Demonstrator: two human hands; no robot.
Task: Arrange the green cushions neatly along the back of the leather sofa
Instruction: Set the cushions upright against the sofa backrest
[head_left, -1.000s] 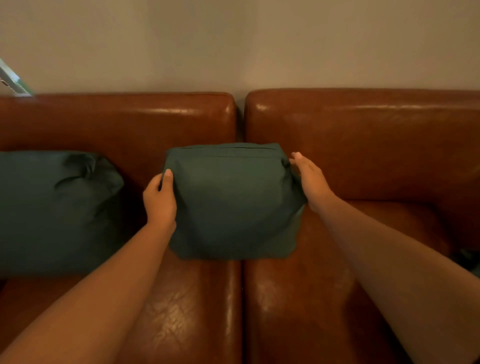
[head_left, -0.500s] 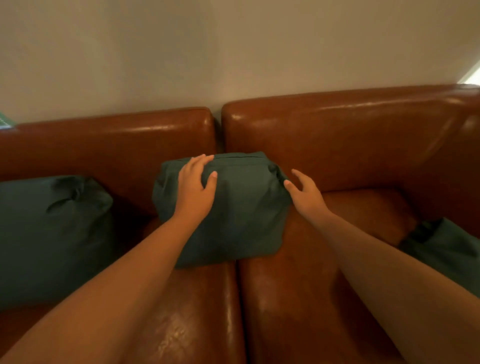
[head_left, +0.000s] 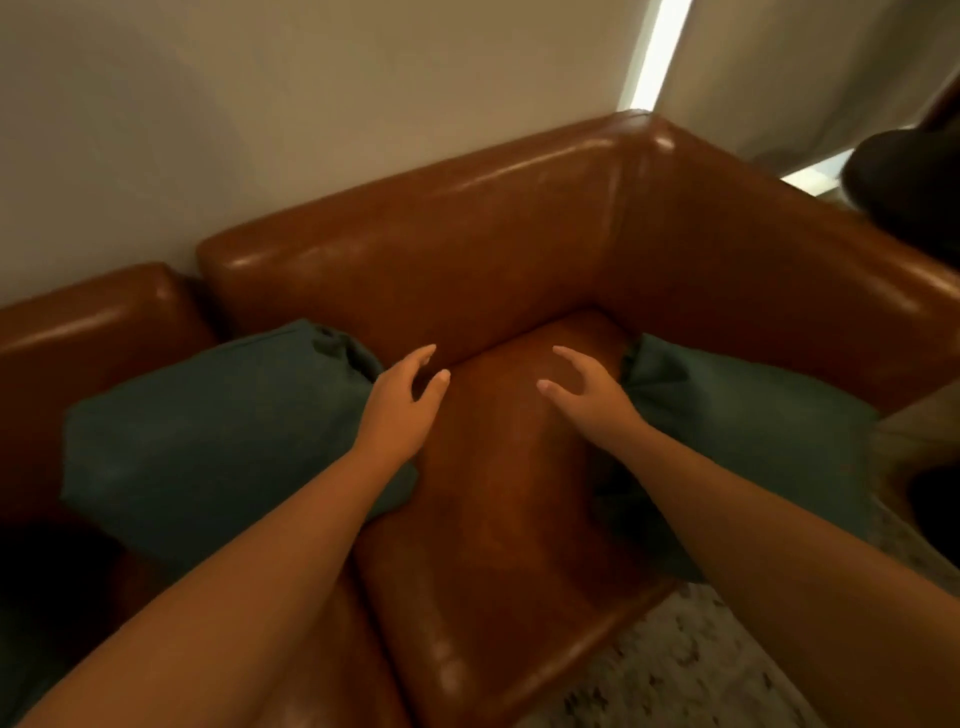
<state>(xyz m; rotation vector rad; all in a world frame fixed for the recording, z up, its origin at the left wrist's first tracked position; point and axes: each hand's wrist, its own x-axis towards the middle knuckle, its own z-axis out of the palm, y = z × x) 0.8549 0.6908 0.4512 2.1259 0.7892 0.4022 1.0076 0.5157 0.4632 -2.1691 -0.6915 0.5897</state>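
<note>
**Both hands off the cushion, view swung right**

Since half a second ago the left hand (head_left: 400, 410) has lifted off the top of the middle cushion (head_left: 218, 441), and the camera has turned toward the sofa's right end, so the armrest corner now fills the upper middle of the head view. That hand holds nothing: its fingers are spread and relaxed, thumb apart, and it hovers in front of the cushion's right edge, over the seat. Whether its wrist brushes the fabric cannot be told. The right hand (head_left: 587, 395) is likewise loose and spread, palm facing left, gripping nothing; it is over the seat just left of the right cushion (head_left: 737, 436), with the forearm crossing in front of that cushion's lower part.

The middle cushion, dark green, leans against the backrest at the seam between the two back sections, its gathered corner pointing up and right. The right cushion lies against the armrest at the seat's right edge, not along the back. Between the two cushions is a bare stretch of the brown leather sofa (head_left: 467, 249).

Behind the sofa is a plain wall (head_left: 311, 104); at the upper right hangs a pale curtain (head_left: 779, 67) with a bright strip of light beside it. A speckled floor (head_left: 691, 670) shows at the lower right.
</note>
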